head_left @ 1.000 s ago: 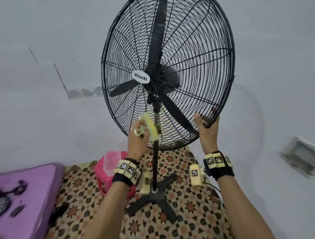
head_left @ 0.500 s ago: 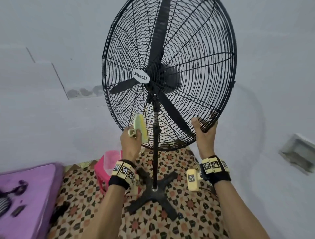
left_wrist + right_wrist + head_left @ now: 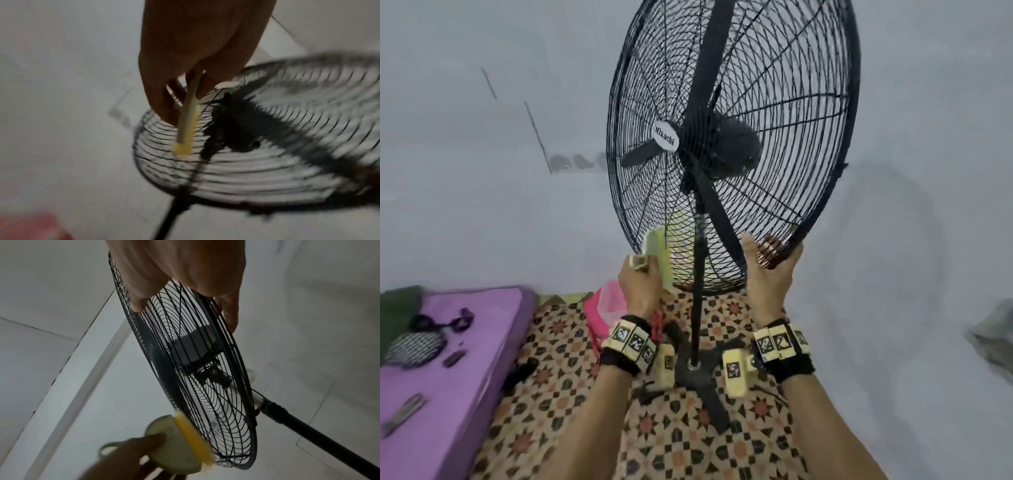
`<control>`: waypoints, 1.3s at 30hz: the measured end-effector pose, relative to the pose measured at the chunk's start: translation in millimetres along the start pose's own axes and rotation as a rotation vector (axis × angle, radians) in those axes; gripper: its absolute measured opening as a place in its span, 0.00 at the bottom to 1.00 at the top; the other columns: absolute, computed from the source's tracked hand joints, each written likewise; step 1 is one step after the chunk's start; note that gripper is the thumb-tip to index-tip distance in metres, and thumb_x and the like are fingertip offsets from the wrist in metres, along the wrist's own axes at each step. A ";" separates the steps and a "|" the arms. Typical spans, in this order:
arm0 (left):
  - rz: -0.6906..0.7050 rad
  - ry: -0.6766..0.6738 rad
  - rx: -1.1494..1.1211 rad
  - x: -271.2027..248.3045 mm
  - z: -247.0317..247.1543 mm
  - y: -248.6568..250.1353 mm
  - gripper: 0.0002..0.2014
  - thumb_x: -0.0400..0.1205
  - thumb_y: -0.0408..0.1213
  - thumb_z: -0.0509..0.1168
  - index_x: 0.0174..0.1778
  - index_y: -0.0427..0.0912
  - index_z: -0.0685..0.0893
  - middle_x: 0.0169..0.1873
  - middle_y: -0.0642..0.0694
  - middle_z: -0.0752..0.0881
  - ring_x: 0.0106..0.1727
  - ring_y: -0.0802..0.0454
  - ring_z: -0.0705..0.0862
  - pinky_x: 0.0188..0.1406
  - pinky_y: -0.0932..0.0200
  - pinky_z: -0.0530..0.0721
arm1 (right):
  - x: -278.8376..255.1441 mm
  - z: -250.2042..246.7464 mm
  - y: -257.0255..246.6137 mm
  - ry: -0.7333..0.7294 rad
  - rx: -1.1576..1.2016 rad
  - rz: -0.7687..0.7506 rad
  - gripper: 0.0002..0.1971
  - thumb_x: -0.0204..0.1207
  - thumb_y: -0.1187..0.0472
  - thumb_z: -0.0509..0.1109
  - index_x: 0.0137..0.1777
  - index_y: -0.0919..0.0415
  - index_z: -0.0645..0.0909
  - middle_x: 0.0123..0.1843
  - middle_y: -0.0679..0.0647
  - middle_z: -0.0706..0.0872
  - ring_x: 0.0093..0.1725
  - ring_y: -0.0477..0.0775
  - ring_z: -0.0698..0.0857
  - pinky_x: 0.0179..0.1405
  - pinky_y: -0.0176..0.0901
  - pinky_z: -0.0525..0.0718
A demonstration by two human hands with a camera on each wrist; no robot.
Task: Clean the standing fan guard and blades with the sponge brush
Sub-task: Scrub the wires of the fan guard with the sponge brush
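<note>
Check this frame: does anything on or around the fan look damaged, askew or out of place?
One thing: a short patch of the fan guard rim beside the right hand looks reddish-brown, not black, possibly rust or worn paint. The left hand holds the sponge brush against the lower wires. Nothing else stands out.

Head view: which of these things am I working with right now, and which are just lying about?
In use:
- sponge brush, gripped by the left hand
- fan guard, its lower rim held by the right hand
- fan blades behind the wires

Lying about:
- pink tub on the patterned mat
- purple mattress with small dark items
</note>
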State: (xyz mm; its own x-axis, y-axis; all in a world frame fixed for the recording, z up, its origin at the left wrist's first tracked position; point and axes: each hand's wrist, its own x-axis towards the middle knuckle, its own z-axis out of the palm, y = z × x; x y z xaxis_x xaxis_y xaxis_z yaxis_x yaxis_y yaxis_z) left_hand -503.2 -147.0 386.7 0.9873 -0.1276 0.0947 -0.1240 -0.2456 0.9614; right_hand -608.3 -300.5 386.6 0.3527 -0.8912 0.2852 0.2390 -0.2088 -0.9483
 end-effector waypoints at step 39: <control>0.040 -0.036 -0.238 -58.2 41.6 -45.8 0.11 0.91 0.38 0.64 0.65 0.36 0.83 0.51 0.38 0.89 0.33 0.59 0.84 0.24 0.67 0.81 | 5.1 -2.6 0.8 -0.070 0.057 0.078 0.48 0.69 0.35 0.82 0.84 0.43 0.60 0.79 0.45 0.77 0.77 0.49 0.78 0.79 0.54 0.78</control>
State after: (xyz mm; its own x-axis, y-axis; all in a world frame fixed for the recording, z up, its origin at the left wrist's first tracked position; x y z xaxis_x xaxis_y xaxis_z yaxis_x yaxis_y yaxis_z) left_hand -559.2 -168.3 326.4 0.9774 -0.1678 0.1288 -0.1319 -0.0072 0.9912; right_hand -608.6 -306.3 387.0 0.4339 -0.8732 0.2222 0.2590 -0.1153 -0.9590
